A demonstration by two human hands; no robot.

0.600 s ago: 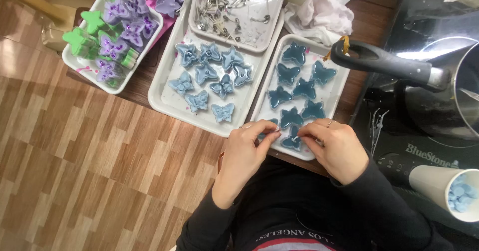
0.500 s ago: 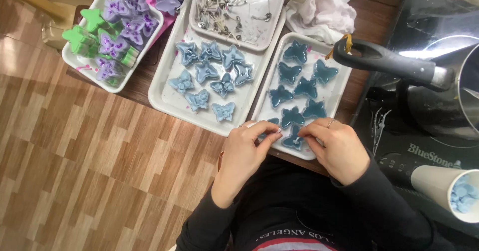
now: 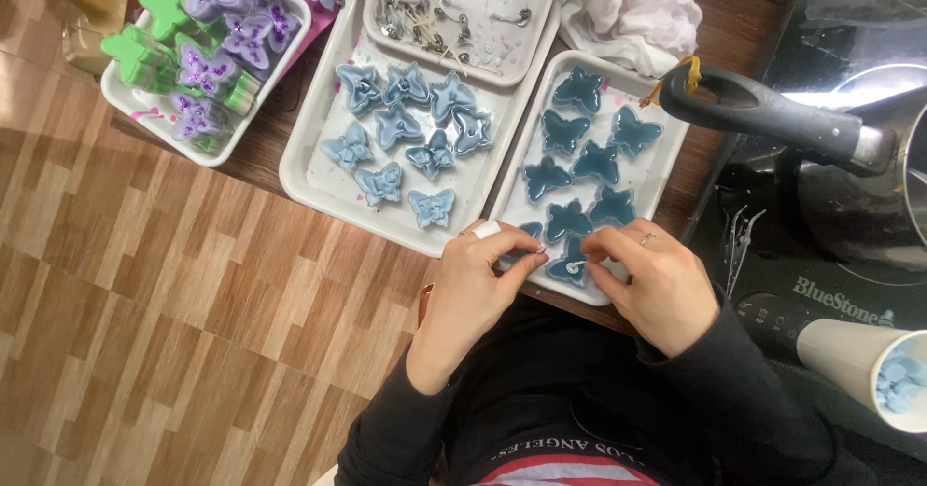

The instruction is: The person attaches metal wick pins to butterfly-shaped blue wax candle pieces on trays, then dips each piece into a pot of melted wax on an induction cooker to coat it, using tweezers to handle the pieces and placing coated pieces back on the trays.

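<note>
A white tray point(image 3: 649, 172) holds several dark teal butterfly moulds filled with wax. Both hands work at its front edge. My left hand point(image 3: 473, 288) has thumb and forefinger pinched against the left side of the front butterfly mould point(image 3: 560, 272). From the right, my right hand point(image 3: 649, 283) pinches at a small wick point(image 3: 576, 267) whose pale round base sits in the middle of that mould. A ring is on each hand. The fingers hide the tray's front rim.
A larger white tray point(image 3: 309, 177) of light blue butterflies lies to the left, a small tray of metal wicks point(image 3: 454, 13) behind it, and a tray of purple and green butterflies point(image 3: 193, 71) far left. A saucepan handle point(image 3: 772, 114) juts over the black hob point(image 3: 830, 254). A paper cup of blue pellets point(image 3: 869, 370) stands at the right.
The view has shifted slightly. Both hands stay at the front butterfly mould, and the wick's pale base now shows in its middle between the fingertips.
</note>
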